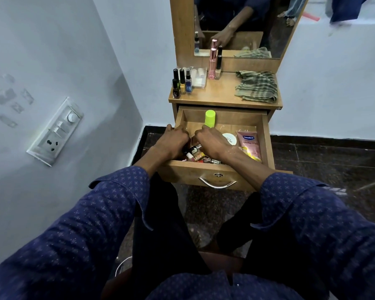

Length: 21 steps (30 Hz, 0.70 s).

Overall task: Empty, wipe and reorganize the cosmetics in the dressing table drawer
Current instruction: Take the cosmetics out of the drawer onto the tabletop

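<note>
The drawer of the wooden dressing table is pulled out, and both hands are inside it. It is light brown wood with a curved silver handle on its front, below the wrists.

In the drawer, under and between the hands, lies a heap of small bottles with red, white and dark parts. Just past the right hand stands a bright green bottle. To the right of that hand is a round white jar lid, and beside it a pink tube lies flat by the drawer's right wall.

The left hand is down at the left side of the drawer with its fingers curled into the heap. The right hand is curled too, close by it. I cannot tell what either one is holding, because the fingers hide it.

Up on the table top, past the hands, some dark-capped nail polish bottles stand in a bunch on the left. A clear box sits next to them. A tall pink bottle stands by the mirror. A green checked cloth lies crumpled on the right.
</note>
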{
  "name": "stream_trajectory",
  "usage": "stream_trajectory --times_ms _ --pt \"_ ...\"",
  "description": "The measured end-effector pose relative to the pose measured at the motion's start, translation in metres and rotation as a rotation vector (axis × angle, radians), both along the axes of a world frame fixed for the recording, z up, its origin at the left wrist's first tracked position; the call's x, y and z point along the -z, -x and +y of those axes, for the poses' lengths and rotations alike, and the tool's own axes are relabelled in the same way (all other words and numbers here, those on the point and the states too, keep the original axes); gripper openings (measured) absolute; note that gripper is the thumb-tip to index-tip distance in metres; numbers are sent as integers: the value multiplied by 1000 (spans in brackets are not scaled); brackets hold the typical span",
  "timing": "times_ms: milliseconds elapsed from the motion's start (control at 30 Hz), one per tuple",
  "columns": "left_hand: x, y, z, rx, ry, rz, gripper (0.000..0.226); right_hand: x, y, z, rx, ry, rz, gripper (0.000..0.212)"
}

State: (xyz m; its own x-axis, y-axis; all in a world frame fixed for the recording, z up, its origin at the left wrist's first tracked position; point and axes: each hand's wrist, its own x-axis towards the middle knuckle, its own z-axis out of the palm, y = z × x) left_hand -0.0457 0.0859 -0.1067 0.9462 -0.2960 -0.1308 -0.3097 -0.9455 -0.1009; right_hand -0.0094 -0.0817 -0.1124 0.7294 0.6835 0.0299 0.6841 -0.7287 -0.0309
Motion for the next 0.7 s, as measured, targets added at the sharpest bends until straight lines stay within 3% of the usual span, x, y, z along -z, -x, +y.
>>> stream_trajectory --times_ms 333,500,700 --pt "-4 5 6 -5 191 -56 21 -1 -8 -6 20 11 -21 22" --pt "1 2 11 -148 490 -121 34 -16 -27 -11 190 -224 100 17" --pt "-6 -2 11 -425 994 -208 23 -33 -49 -23 301 -563 283 18"
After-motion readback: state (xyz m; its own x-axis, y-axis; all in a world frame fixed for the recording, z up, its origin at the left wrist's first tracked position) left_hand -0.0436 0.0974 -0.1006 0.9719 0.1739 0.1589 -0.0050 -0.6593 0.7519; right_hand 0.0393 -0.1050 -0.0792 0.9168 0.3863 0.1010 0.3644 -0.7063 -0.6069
